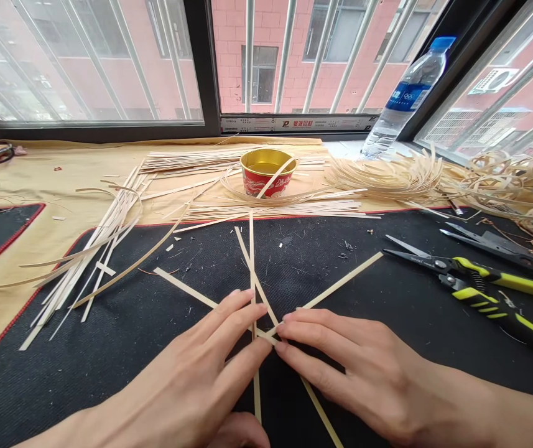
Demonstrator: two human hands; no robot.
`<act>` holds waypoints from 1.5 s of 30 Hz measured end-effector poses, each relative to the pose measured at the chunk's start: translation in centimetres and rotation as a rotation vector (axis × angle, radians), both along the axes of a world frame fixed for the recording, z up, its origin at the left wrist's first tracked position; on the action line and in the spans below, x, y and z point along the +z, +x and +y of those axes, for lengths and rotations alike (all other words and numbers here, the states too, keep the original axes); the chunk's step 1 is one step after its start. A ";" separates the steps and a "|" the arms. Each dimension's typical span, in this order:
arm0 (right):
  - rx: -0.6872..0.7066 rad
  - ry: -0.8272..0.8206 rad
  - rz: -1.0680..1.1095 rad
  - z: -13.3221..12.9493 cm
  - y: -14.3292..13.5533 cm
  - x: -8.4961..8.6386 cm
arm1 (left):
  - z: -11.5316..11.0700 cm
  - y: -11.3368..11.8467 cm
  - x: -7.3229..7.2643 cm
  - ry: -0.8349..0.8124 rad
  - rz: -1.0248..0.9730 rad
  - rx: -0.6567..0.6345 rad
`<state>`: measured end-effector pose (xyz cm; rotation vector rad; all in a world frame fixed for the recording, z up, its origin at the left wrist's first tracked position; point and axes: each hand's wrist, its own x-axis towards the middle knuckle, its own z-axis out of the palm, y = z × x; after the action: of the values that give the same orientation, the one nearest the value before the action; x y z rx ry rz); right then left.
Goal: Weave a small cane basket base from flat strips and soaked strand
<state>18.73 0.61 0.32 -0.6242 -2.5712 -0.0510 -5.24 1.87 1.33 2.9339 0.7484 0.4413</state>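
Note:
Several flat, pale bamboo-like strips cross on the black mat. One near-vertical strip [251,249] runs up the middle, and a slanting strip [321,410] passes under my right hand. Another strip [185,289] reaches to the upper left, and a fourth-direction strip [345,280] to the upper right. My left hand [205,348] lies over the left side of the crossing with fingers stretched out, their tips touching the strips. From the right, my right hand [354,367] rests extended fingertips at the same crossing. Its thumb is hidden, and fingers cover part of the crossing.
Yellow-black pliers [471,280] and a second cutting tool [494,242] lie at right. Behind stand a red-and-gold bowl [268,177] and a water bottle [403,99]. Loose strips [102,242] lie left; coiled strips [387,177] sit by the window. The black mat [121,367] has red edging.

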 end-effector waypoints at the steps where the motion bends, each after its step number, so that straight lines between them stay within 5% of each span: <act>1: 0.005 -0.011 0.001 0.0 0.1 -0.1 | 0.0 0.1 0.0 0.035 -0.003 0.002; 8: -0.011 -0.218 -0.013 0.0 1.1 -0.4 | -0.1 -0.3 -0.5 0.107 -0.014 -0.063; 16: -0.045 -0.174 -0.089 0.1 2.0 1.0 | -1.2 -0.2 -1.2 0.144 -0.011 -0.019; 24: -0.139 -0.498 -0.222 0.1 3.1 1.0 | -2.3 0.3 -1.8 0.245 0.061 -0.008; 30: -0.120 -0.580 -0.294 1.0 3.9 1.7 | -2.7 1.3 -1.5 0.278 0.105 -0.004; 45: 0.076 -0.126 -0.204 -0.3 2.3 2.8 | -2.1 1.4 -1.5 0.231 0.007 0.055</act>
<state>21.07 0.36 3.10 -0.5931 -2.8108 0.0769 -3.82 -0.20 -0.14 3.1343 0.8340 0.5581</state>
